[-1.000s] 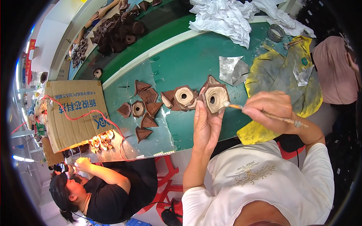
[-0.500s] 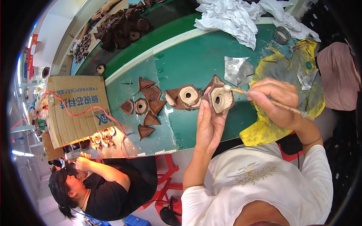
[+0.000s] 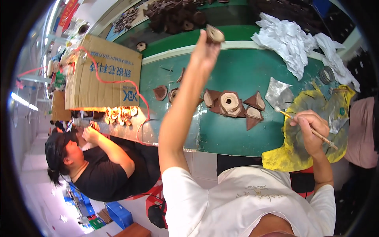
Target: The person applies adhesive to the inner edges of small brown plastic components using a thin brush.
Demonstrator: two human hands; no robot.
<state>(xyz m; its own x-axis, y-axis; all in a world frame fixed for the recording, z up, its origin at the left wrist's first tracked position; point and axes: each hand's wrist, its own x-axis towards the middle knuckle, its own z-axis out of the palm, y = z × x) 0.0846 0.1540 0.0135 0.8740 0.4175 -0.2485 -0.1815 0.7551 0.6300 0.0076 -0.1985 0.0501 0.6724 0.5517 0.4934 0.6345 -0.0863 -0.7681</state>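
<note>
My left arm reaches far across the table. My left hand [image 3: 204, 53] is closed round a brown faceted piece [image 3: 215, 34] with a pale face and a hole, held up above the belt's near rail. My right hand [image 3: 313, 128] grips a thin paintbrush [image 3: 321, 136], its pale tip pointing left, touching nothing. Between the hands, a pale hexagonal piece [image 3: 229, 102] with a dark hole lies on the table amid brown pointed pieces [image 3: 254, 102]. Farther left lies another brown piece [image 3: 160, 93]; my forearm partly hides those near it.
A yellow stained sheet [image 3: 276, 160] lies at right, below crumpled white sheeting [image 3: 282, 43] and a clear ring-shaped roll [image 3: 326, 75]. Dark brown pieces [image 3: 173, 17] heap beyond the green belt [image 3: 167, 43]. At left are a cardboard box [image 3: 102, 75], a red cable [image 3: 147, 108] and a seated co-worker [image 3: 106, 170].
My left hand has carried the brown piece away from me, up toward the belt. The brush has come off that piece and moved right with my right hand. The view has shifted.
</note>
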